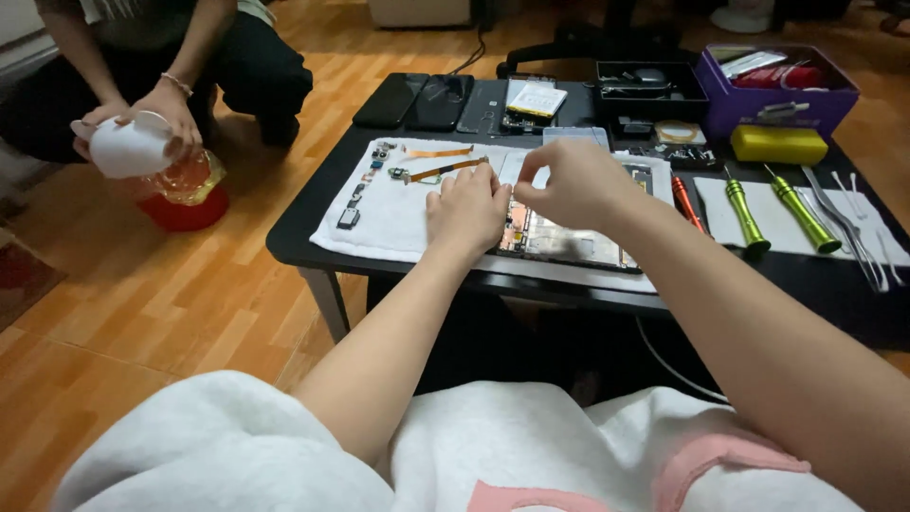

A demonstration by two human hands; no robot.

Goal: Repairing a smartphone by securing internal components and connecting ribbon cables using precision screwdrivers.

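Note:
An opened phone body (569,242) with bare circuit parts lies on a white cloth (398,213) on a low black table (313,223). My left hand (466,210) rests curled on the phone's left end, pressing it down. My right hand (573,180) hovers just above the phone, thumb and forefinger pinched together; whether something tiny sits between them cannot be made out. Small removed parts and orange flex cables (441,171) lie on the cloth to the left of my hands.
Two green screwdrivers (744,213) and a red one (684,201) lie at right beside metal tweezers (853,228). Phones (417,100), a battery (536,98), a black tray (649,90), a yellow block (777,144) and a purple box (777,90) line the back. Another person (161,104) crouches far left.

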